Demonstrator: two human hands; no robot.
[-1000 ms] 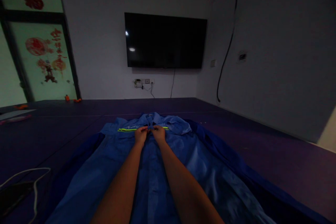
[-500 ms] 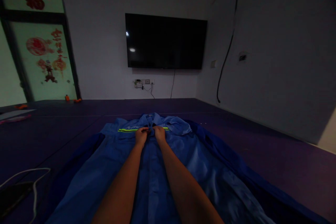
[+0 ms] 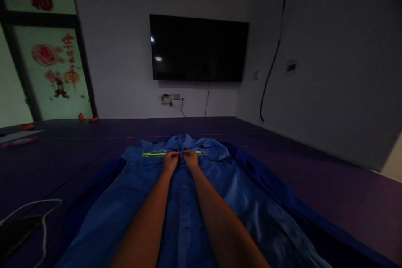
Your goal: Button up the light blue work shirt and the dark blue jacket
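Note:
A blue work jacket (image 3: 232, 192) lies spread out, front up, with its collar (image 3: 185, 140) at the far end. A yellow-green stripe (image 3: 153, 155) and pale lettering cross its chest. Both my arms reach over it to the front opening just below the collar. My left hand (image 3: 170, 161) has its fingers pinched at the left edge of the opening. Close beside it, my right hand (image 3: 190, 159) pinches the cloth at the other edge. The fingertips nearly meet; any button between them is too small and dark to make out.
The jacket rests on a dark purple floor (image 3: 103, 138). At the lower left lie a dark flat object (image 3: 19, 232) and a white cable (image 3: 45, 230). Small orange things (image 3: 93, 119) stand near the glass door. A television (image 3: 199, 48) hangs on the far wall.
Both hands stay at the jacket's front opening. The fingers have shifted slightly, and the cloth between them looks a little less bunched.

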